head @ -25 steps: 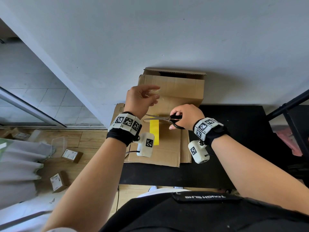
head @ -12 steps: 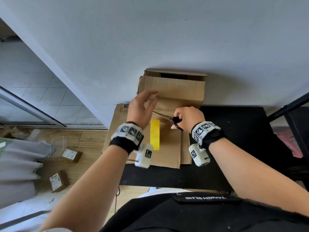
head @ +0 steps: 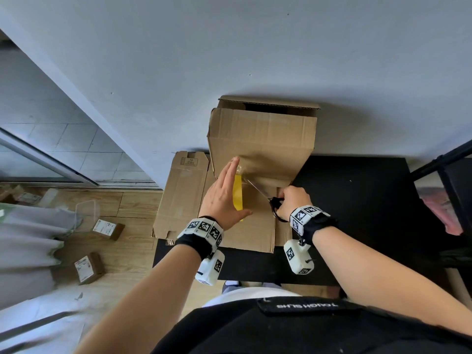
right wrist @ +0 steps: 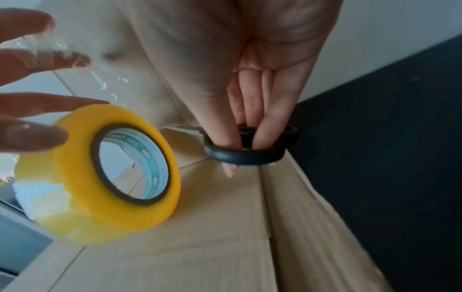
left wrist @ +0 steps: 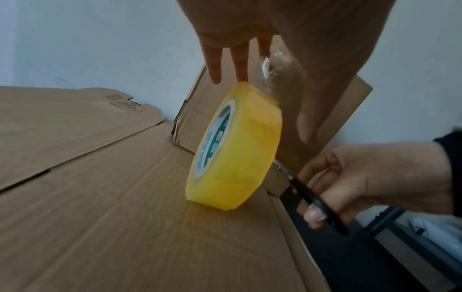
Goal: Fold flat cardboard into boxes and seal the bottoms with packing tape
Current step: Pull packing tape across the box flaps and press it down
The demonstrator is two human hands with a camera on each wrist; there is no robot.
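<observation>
A folded cardboard box (head: 263,139) stands at the back of the black table (head: 357,200), against the wall. Flat cardboard sheets (head: 184,195) lie in front of it. On them a yellow tape roll (head: 238,192) (left wrist: 240,154) (right wrist: 75,197) stands on its edge. My left hand (head: 222,198) (left wrist: 250,39) hovers over the roll with straight fingers, and a crumpled clear tape strand (left wrist: 273,65) clings at its fingertips. My right hand (head: 293,200) (right wrist: 250,79) grips black-handled scissors (head: 258,190) (right wrist: 245,156), whose blades point up-left toward that strand.
Small labelled boxes (head: 107,228) (head: 88,268) and a clear plastic tub (head: 86,213) lie on the wooden floor to the left. A black rack (head: 447,175) stands at the right. The wall rises right behind the box.
My left hand dropped from in front of the box to just over the roll and its fingers straightened. The scissors swung from level to pointing up-left.
</observation>
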